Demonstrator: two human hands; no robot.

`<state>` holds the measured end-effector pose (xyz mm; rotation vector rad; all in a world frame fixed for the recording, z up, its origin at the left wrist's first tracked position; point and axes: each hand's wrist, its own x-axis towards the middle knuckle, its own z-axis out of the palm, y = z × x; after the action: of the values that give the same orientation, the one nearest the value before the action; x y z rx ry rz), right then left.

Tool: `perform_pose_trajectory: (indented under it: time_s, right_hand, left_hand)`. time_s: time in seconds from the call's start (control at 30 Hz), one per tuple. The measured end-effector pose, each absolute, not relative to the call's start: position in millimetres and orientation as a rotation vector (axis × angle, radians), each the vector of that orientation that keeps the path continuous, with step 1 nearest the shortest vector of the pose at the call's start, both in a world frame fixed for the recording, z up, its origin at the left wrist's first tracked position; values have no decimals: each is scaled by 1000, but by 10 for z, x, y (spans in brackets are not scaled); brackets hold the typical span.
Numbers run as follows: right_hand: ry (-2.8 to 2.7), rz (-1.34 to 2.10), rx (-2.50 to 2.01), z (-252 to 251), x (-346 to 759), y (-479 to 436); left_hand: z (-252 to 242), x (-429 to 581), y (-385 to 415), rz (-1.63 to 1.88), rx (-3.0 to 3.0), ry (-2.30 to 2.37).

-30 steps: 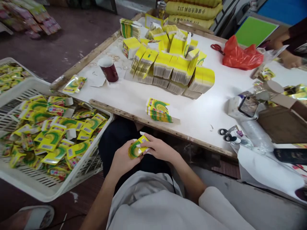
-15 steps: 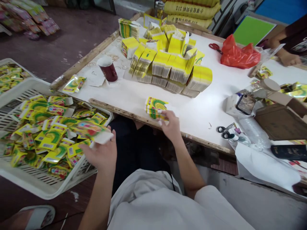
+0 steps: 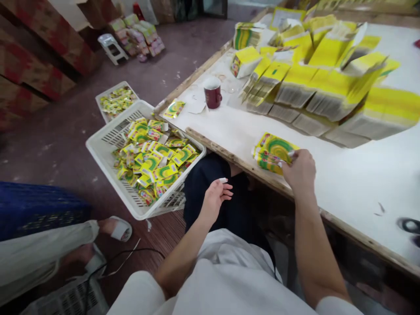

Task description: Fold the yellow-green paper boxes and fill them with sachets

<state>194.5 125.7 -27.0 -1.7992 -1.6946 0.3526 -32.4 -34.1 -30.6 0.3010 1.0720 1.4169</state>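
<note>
My right hand (image 3: 300, 170) rests at the table's near edge, its fingers pinching the right end of a flat yellow-and-green carton (image 3: 277, 146). Another such carton lies tight beside or beneath it. White coverings show on some of my fingertips. My left hand (image 3: 217, 197) hovers over my lap, fingers loosely bent and apart, with nothing seen in it. To its left stands a white slatted basket (image 3: 113, 164) heaped with filled yellow cartons (image 3: 164, 170). Stacks of flat yellow cartons (image 3: 297, 85) stand on the table beyond my right hand.
A dark red mug (image 3: 212, 92) and a yellow packet (image 3: 174, 108) sit on the white table (image 3: 236, 122). A wooden strip (image 3: 223, 148) edges it. Behind the basket is a smaller white crate (image 3: 98, 105). Another person's foot (image 3: 120, 229) and a blue crate (image 3: 36, 210) are at left.
The carton in my left hand has left it, and that hand has drawn back from the basket to over my lap. My right hand stays at the cartons. The view has turned left.
</note>
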Motion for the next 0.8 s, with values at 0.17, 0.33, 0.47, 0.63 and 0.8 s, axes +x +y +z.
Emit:
perform_pose_trajectory:
  time_s: [0.17, 0.33, 0.47, 0.63, 0.8]
  right_hand:
    - [-1516, 362, -1702, -53, 1910, 958]
    - [-1787, 850, -1342, 18, 1554, 343]
    - [-1837, 1306, -1160, -113, 1228, -56]
    - [-1822, 1119, -1285, -138, 1120, -225]
    - [-1732, 1247, -1253, -102, 1164, -185]
  left_hand:
    - [-325, -272, -378, 1457, 391, 967]
    - [-272, -96, -371, 1618, 475, 886]
    - [-147, -58, -354, 1620, 490, 863]
    - [-197, -50, -408, 1695, 552, 1156]
    - [-304, -31, -467, 1717, 742, 1253]
